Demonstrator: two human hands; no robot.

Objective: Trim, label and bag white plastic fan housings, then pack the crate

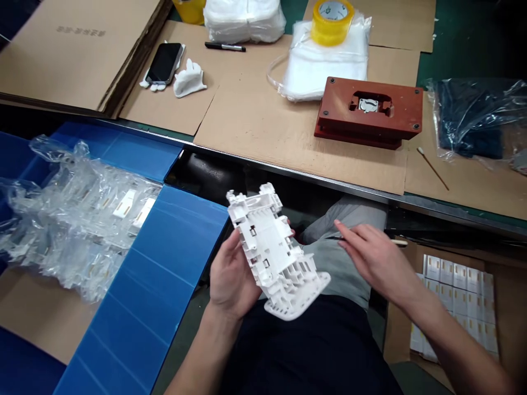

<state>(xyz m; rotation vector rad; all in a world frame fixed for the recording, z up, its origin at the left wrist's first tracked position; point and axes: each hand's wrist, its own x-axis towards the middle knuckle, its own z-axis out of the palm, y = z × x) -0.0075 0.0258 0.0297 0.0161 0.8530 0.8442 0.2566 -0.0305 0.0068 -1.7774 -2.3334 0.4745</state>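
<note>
My left hand [233, 274] is closed round a white plastic housing [272, 241], gripping its left side and underneath. The housing is held tilted above my lap, its ribbed inner side facing up and its rounded, slotted end pointing toward the lower right. To the right of it, my right hand [373, 258] is closed on a thin stick [399, 242]. A pale end of the stick shows behind the hand and a dark tip in front. That tip is apart from the housing, and the fingers hide the stick's middle.
A red-brown fixture [370, 131] with a metal part sits on the cardboard-covered bench [255, 109], near a cotton swab [432, 167]. Behind are yellow tape [332, 22], a phone [165, 63] and a marker [224, 47]. A blue bin [164, 263] holds bagged parts; a carton [397, 329] holds white pieces.
</note>
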